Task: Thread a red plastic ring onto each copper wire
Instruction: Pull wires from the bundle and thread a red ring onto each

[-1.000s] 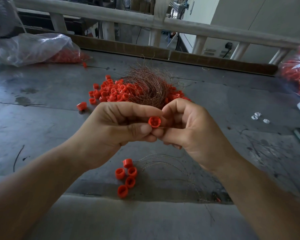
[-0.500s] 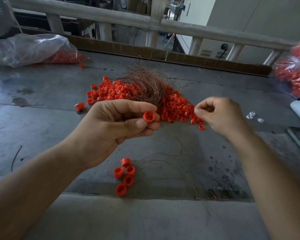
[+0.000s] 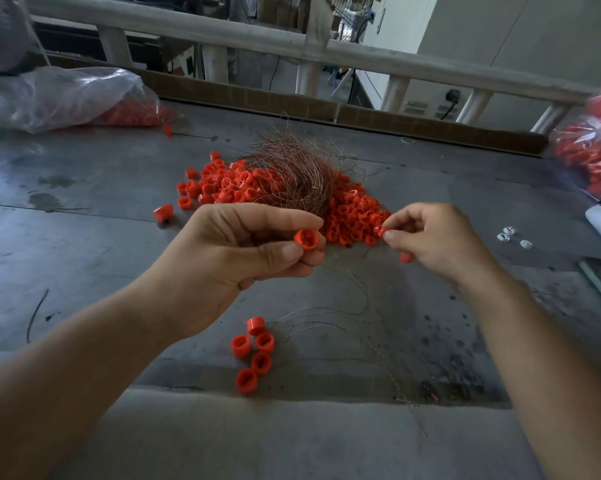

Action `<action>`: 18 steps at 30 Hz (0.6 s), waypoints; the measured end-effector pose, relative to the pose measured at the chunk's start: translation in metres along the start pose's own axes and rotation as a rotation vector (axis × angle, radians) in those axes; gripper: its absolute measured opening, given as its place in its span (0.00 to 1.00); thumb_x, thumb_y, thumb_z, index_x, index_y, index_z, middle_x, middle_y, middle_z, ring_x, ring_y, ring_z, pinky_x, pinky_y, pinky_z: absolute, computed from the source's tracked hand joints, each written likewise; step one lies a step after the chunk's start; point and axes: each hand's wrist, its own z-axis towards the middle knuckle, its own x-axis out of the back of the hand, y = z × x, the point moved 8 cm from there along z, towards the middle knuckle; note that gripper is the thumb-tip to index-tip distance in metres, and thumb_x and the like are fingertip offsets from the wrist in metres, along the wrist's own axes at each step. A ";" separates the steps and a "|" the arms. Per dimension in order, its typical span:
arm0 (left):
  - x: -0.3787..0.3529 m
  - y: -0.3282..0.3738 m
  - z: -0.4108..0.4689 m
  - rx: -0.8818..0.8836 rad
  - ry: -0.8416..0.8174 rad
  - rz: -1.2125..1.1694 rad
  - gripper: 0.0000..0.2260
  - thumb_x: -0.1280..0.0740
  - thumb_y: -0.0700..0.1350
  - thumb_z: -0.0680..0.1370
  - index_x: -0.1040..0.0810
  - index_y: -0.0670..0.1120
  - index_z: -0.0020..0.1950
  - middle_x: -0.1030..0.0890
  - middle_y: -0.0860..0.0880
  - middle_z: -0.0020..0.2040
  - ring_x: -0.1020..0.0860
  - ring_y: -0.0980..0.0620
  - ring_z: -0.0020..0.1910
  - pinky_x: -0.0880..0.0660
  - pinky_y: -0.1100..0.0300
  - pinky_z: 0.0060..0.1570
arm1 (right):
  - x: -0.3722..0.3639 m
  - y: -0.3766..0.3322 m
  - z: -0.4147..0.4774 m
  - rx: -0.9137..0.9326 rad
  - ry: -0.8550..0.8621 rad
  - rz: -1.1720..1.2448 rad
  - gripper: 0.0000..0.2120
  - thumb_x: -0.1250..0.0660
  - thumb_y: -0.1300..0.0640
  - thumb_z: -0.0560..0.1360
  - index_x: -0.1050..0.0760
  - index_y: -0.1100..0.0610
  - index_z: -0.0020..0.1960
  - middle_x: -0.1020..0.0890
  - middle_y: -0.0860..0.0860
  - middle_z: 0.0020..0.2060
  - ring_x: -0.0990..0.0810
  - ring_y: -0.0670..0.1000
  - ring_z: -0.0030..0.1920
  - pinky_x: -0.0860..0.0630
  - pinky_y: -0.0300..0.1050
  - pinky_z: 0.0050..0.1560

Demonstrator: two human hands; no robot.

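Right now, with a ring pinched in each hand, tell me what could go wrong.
1. The left hand pinches its ring with fingertips only; the thin wire trailing below could slip free unnoticed.
2. The right hand pinches a second ring at the edge of the pile; lifting it may scatter neighbours.
3. The loose wires beside the five rings run near the right forearm and might snag.
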 end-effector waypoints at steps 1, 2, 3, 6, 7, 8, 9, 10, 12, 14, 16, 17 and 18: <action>0.000 -0.001 0.000 0.005 0.001 0.019 0.13 0.29 0.39 0.62 0.15 0.47 0.44 0.15 0.46 0.41 0.17 0.51 0.41 0.22 0.64 0.39 | -0.002 -0.006 -0.003 -0.010 -0.037 0.168 0.10 0.32 0.68 0.71 0.25 0.54 0.36 0.21 0.50 0.29 0.23 0.47 0.30 0.26 0.41 0.33; 0.000 -0.002 0.001 0.010 0.000 0.039 0.13 0.28 0.38 0.61 0.15 0.48 0.44 0.15 0.47 0.41 0.17 0.52 0.41 0.22 0.64 0.39 | -0.005 -0.013 -0.007 -0.011 -0.083 0.314 0.11 0.33 0.69 0.71 0.24 0.55 0.37 0.20 0.50 0.28 0.22 0.45 0.29 0.26 0.37 0.30; 0.000 -0.003 0.001 0.017 0.000 0.059 0.14 0.25 0.37 0.61 0.15 0.48 0.44 0.15 0.47 0.41 0.17 0.52 0.41 0.22 0.65 0.40 | -0.008 -0.021 -0.011 -0.011 -0.135 0.432 0.10 0.33 0.70 0.71 0.24 0.56 0.38 0.19 0.49 0.28 0.22 0.44 0.28 0.26 0.34 0.29; 0.001 -0.005 0.001 0.033 0.014 0.088 0.13 0.29 0.40 0.62 0.15 0.50 0.44 0.15 0.48 0.40 0.17 0.53 0.41 0.22 0.65 0.40 | -0.023 -0.043 -0.026 -0.016 -0.284 0.640 0.06 0.33 0.65 0.66 0.22 0.56 0.40 0.18 0.50 0.29 0.21 0.44 0.29 0.25 0.33 0.29; 0.002 -0.006 0.001 0.037 0.022 0.094 0.13 0.30 0.40 0.63 0.15 0.51 0.45 0.15 0.48 0.40 0.17 0.53 0.41 0.22 0.65 0.40 | -0.027 -0.048 -0.031 -0.019 -0.319 0.676 0.05 0.33 0.62 0.64 0.22 0.56 0.40 0.18 0.51 0.30 0.20 0.44 0.29 0.25 0.34 0.29; 0.003 -0.006 0.001 0.041 0.027 0.096 0.13 0.31 0.40 0.64 0.15 0.50 0.45 0.15 0.48 0.40 0.17 0.52 0.41 0.23 0.66 0.40 | -0.031 -0.054 -0.035 -0.019 -0.345 0.703 0.07 0.33 0.60 0.62 0.22 0.56 0.39 0.18 0.51 0.30 0.20 0.45 0.29 0.25 0.34 0.29; 0.003 -0.007 0.001 0.045 0.031 0.097 0.13 0.31 0.40 0.64 0.15 0.50 0.45 0.15 0.47 0.40 0.17 0.52 0.41 0.23 0.65 0.40 | -0.034 -0.058 -0.039 -0.017 -0.366 0.726 0.07 0.34 0.59 0.61 0.22 0.56 0.39 0.18 0.51 0.30 0.20 0.45 0.29 0.25 0.34 0.28; 0.004 -0.007 0.001 0.049 0.036 0.095 0.12 0.30 0.40 0.63 0.16 0.49 0.45 0.16 0.46 0.40 0.17 0.51 0.41 0.22 0.65 0.39 | -0.036 -0.061 -0.041 -0.011 -0.381 0.745 0.08 0.34 0.59 0.61 0.22 0.56 0.39 0.18 0.51 0.29 0.21 0.45 0.28 0.26 0.34 0.28; 0.006 -0.008 0.002 0.058 0.059 0.092 0.10 0.28 0.39 0.64 0.16 0.48 0.43 0.16 0.45 0.39 0.17 0.51 0.39 0.22 0.65 0.38 | -0.040 -0.065 -0.043 -0.002 -0.408 0.781 0.07 0.34 0.59 0.61 0.21 0.55 0.38 0.18 0.51 0.29 0.21 0.45 0.28 0.25 0.34 0.28; 0.006 -0.008 0.002 0.063 0.070 0.103 0.08 0.31 0.37 0.64 0.16 0.46 0.40 0.16 0.45 0.38 0.17 0.51 0.39 0.22 0.65 0.37 | -0.043 -0.066 -0.044 -0.001 -0.430 0.804 0.07 0.34 0.60 0.61 0.20 0.55 0.38 0.18 0.52 0.30 0.21 0.45 0.28 0.25 0.34 0.28; 0.005 -0.009 0.002 0.067 0.073 0.105 0.08 0.32 0.38 0.62 0.17 0.44 0.39 0.17 0.44 0.38 0.17 0.51 0.38 0.22 0.65 0.37 | -0.045 -0.065 -0.045 -0.004 -0.453 0.825 0.07 0.34 0.61 0.62 0.20 0.56 0.40 0.18 0.52 0.30 0.21 0.45 0.29 0.24 0.35 0.29; 0.004 -0.009 0.002 0.068 0.076 0.106 0.08 0.32 0.38 0.62 0.18 0.43 0.40 0.17 0.44 0.37 0.18 0.51 0.38 0.22 0.65 0.37 | -0.046 -0.065 -0.046 -0.004 -0.465 0.838 0.08 0.34 0.61 0.62 0.21 0.57 0.40 0.18 0.52 0.30 0.21 0.45 0.29 0.24 0.35 0.29; 0.004 -0.009 0.001 0.069 0.080 0.107 0.09 0.32 0.37 0.62 0.19 0.42 0.41 0.17 0.44 0.37 0.18 0.51 0.37 0.22 0.65 0.36 | -0.046 -0.066 -0.047 0.001 -0.473 0.848 0.08 0.33 0.60 0.62 0.21 0.58 0.41 0.18 0.51 0.31 0.21 0.45 0.30 0.24 0.35 0.30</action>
